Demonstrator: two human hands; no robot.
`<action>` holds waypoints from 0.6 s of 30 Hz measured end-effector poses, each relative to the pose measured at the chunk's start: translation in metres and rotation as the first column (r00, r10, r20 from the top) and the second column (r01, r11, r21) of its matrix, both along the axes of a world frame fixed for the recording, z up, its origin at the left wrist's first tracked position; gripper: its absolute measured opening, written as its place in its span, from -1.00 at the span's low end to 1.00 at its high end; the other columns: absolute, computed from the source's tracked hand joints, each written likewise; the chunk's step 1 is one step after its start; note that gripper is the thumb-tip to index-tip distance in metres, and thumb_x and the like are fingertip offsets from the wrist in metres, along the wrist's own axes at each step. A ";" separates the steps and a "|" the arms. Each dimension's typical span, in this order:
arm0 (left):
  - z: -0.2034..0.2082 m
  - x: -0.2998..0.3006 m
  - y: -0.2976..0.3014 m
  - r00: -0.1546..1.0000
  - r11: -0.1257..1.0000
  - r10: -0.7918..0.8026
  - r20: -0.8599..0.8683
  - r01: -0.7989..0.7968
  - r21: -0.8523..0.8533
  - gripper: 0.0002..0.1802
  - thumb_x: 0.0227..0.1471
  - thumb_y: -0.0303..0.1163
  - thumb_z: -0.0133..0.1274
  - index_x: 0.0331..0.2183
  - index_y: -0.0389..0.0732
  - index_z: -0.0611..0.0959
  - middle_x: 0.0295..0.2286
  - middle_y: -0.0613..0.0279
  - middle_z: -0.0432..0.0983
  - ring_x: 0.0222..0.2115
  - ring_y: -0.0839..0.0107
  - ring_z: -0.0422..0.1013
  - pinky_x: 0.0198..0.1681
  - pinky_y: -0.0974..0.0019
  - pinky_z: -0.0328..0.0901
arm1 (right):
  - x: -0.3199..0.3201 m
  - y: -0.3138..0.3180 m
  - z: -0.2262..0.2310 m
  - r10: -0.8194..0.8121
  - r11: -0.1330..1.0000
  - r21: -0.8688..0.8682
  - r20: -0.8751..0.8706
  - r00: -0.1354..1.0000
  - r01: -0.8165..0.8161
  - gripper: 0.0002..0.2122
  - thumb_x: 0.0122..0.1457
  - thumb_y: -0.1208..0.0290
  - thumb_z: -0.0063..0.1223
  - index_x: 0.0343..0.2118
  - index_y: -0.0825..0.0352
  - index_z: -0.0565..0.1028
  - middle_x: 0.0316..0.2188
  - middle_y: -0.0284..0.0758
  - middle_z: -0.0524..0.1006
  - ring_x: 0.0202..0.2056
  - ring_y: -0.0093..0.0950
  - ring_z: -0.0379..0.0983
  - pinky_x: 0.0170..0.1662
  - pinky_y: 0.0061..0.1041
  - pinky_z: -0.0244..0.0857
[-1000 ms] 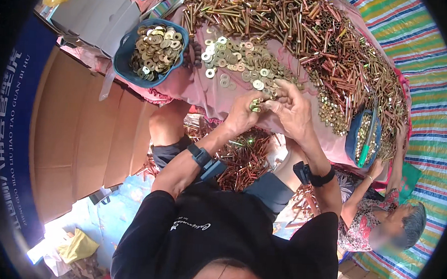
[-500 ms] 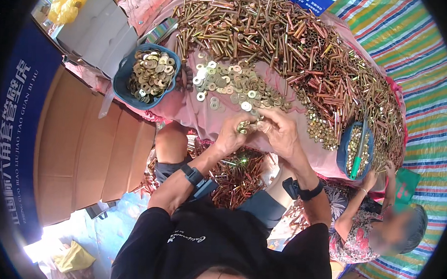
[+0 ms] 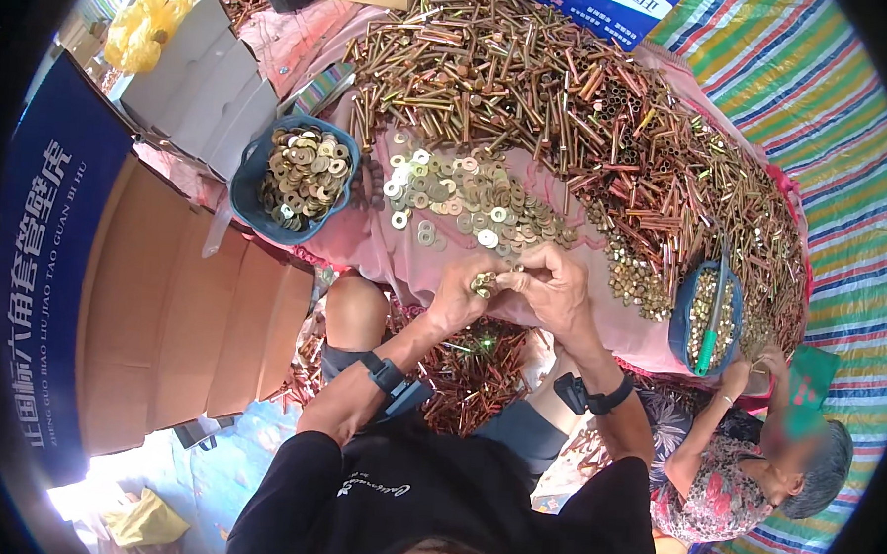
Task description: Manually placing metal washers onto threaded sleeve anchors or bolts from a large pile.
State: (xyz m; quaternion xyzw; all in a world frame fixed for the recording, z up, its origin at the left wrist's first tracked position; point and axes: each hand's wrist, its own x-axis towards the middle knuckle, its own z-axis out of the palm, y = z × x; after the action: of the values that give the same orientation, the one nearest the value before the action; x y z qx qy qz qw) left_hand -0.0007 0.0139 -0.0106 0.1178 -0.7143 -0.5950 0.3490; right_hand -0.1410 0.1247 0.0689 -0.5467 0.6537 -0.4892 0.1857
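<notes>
My left hand (image 3: pixel 463 290) is closed round a small bunch of bolts (image 3: pixel 484 283), whose brassy ends point up out of the fist. Against it, my right hand (image 3: pixel 556 290) pinches a small metal piece at the bunch, too small to name. Just beyond both hands, loose flat washers (image 3: pixel 467 194) lie spread on a pink cloth (image 3: pixel 601 304). Behind the washers rises a large heap of long bolts and sleeves (image 3: pixel 512 62). A scatter of small nuts (image 3: pixel 639 283) lies to the right of my hands.
A blue basket of washers (image 3: pixel 239 189) stands at the left, a blue basket of nuts (image 3: pixel 681 322) with a green-handled tool (image 3: pixel 707 350) at the right. A co-worker (image 3: pixel 717 477) sits at the lower right. Cardboard boxes (image 3: pixel 195 306) line the left. More bolts (image 3: pixel 459 377) lie below my hands.
The view has shifted slightly, so the heap and baskets sit lower in the picture. My hands stay together at the bunch, the right fingers drawn into a tighter pinch.
</notes>
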 end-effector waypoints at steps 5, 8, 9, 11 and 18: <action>-0.003 0.000 0.000 1.000 0.999 0.018 0.002 -0.018 0.028 -0.83 0.10 -0.53 0.20 -0.22 -0.30 0.66 -0.36 0.05 0.59 -0.34 0.16 0.54 -0.22 0.20 0.38 | 0.010 -0.007 0.010 -0.011 0.999 -0.039 0.036 0.999 0.013 -0.78 0.18 0.38 0.35 -0.26 0.42 0.58 -0.34 -0.31 0.58 -0.35 -0.57 0.51 -0.30 -0.54 0.39; 0.000 0.003 -0.001 1.000 1.000 0.001 0.026 -0.001 0.011 -0.83 0.11 -0.52 0.18 -0.21 -0.30 0.66 -0.34 0.05 0.60 -0.32 0.17 0.54 -0.21 0.20 0.38 | 0.000 0.004 -0.003 -0.038 0.996 0.084 0.014 0.999 0.036 -0.77 0.21 0.34 0.33 -0.25 0.41 0.56 -0.33 -0.28 0.58 -0.39 -0.49 0.55 -0.32 -0.51 0.40; -0.002 0.002 0.000 1.000 1.000 -0.001 0.022 0.000 0.011 -0.83 0.11 -0.52 0.18 -0.21 -0.30 0.66 -0.34 0.05 0.60 -0.32 0.17 0.54 -0.21 0.20 0.38 | -0.002 0.007 -0.006 -0.057 0.984 0.172 0.046 0.997 0.049 -0.76 0.23 0.33 0.30 -0.22 0.42 0.55 -0.33 -0.27 0.58 -0.38 -0.48 0.56 -0.31 -0.50 0.41; -0.010 0.003 -0.002 0.999 0.997 -0.011 -0.031 0.013 0.070 -0.80 0.12 -0.52 0.17 -0.17 -0.30 0.66 -0.34 0.06 0.61 -0.32 0.20 0.54 -0.20 0.20 0.39 | 0.013 -0.001 0.012 -0.080 0.982 0.176 0.025 0.997 0.074 -0.74 0.23 0.33 0.31 -0.20 0.43 0.54 -0.34 -0.28 0.60 -0.36 -0.51 0.58 -0.30 -0.53 0.43; 0.003 0.006 0.000 0.997 0.875 -0.063 0.049 0.032 0.482 -0.80 0.29 -0.36 0.13 -0.16 -0.29 0.65 -0.44 0.29 0.58 -0.41 0.48 0.47 -0.28 0.38 0.38 | 0.002 0.007 -0.007 -0.267 0.962 0.089 0.476 0.838 0.257 -0.73 0.27 0.34 0.28 -0.15 0.46 0.52 -0.31 -0.32 0.64 -0.34 -0.59 0.61 -0.34 -0.61 0.50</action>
State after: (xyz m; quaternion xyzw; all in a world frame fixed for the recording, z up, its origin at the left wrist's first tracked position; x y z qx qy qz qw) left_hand 0.0057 0.0136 -0.0074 0.2020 -0.5575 -0.7581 0.2713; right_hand -0.1386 0.1317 0.0616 -0.3104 0.6602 -0.6239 0.2805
